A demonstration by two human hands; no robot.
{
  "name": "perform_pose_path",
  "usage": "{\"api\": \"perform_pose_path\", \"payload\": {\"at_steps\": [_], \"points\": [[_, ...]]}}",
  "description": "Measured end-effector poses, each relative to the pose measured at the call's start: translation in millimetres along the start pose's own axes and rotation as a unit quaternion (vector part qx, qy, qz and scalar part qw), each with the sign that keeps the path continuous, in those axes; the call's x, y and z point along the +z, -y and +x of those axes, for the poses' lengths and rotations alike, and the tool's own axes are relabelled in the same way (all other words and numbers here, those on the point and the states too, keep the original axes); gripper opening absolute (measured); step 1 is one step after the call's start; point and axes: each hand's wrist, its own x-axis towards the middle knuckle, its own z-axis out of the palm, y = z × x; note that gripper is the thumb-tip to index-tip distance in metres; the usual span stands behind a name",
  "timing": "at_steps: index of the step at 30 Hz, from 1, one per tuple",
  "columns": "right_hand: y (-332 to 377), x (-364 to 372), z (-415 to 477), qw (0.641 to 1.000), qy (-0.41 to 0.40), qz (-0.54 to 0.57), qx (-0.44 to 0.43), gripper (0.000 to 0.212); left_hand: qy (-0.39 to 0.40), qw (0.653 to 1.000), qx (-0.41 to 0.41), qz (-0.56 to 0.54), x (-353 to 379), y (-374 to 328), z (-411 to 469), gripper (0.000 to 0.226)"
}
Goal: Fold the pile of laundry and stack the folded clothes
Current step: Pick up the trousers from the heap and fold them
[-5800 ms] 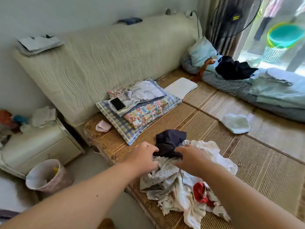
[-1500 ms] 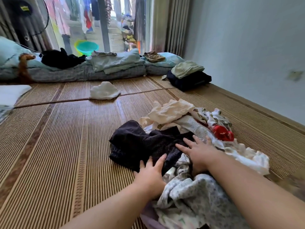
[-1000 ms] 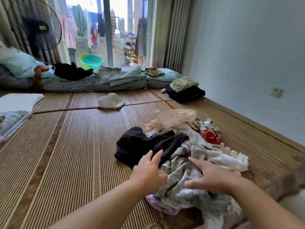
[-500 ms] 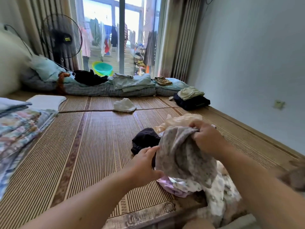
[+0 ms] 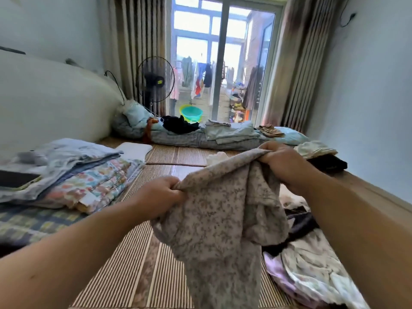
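Floral garment point(image 5: 223, 219) hangs bunched; your left hand point(image 5: 160, 197) and right hand point(image 5: 283, 163) each clench its top edge. Risk: twisted fabric folds crooked unless shaken flat.

Woven mat bed point(image 5: 124, 270), laundry pile point(image 5: 312, 270) right, folded bedding point(image 5: 73, 181) left
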Motion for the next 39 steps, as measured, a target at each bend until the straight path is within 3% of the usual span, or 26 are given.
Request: {"api": "perform_pose_path", "payload": {"at_steps": [4,7,9,11,15,17,20,22,24,26,29,34,39], "points": [[-51,46,11,0.992,0.026,-0.119,0.040,0.005,-0.008,0.996,-0.069,-0.053,-3,38,7,0.015],[-92,87,0,0.969,0.104,-0.194,0.108,0.037,-0.031,0.985,-0.145,-0.084,19,78,14,0.007],[-112,110,-21,0.957,0.150,-0.222,0.114,0.056,-0.026,0.968,-0.205,-0.140,36,106,16,0.034],[-124,131,-45,0.947,0.178,-0.252,0.088,0.059,-0.028,0.946,-0.255,-0.198,48,124,12,0.047],[-141,164,-82,0.927,0.279,-0.230,0.101,0.075,-0.029,0.915,-0.270,-0.298,57,137,8,0.051],[-150,177,-87,0.906,0.302,-0.277,0.106,0.084,-0.033,0.906,-0.252,-0.338,52,131,9,0.049],[-146,186,-89,0.928,0.235,-0.276,0.089,0.090,-0.046,0.890,-0.232,-0.390,42,115,13,0.045],[-128,194,-91,0.956,0.202,-0.203,0.058,0.095,-0.047,0.870,-0.221,-0.439,36,99,15,0.041],[-102,201,-96,0.975,0.193,-0.102,0.049,0.087,-0.030,0.849,-0.207,-0.486,31,83,17,0.041],[-82,203,-97,0.978,0.192,-0.056,0.058,0.062,0.006,0.840,-0.176,-0.513,24,68,17,0.044],[-65,186,-85,0.985,0.159,-0.037,0.060,0.004,0.039,0.845,-0.134,-0.516,8,51,19,0.047],[-55,134,-49,0.996,0.054,-0.047,0.051,0.025,0.030,0.855,-0.126,-0.503,-8,43,22,0.044],[-41,97,-27,1.000,-0.011,-0.014,0.011,0.011,-0.010,0.844,-0.120,-0.522,-3,33,24,0.030]]}}
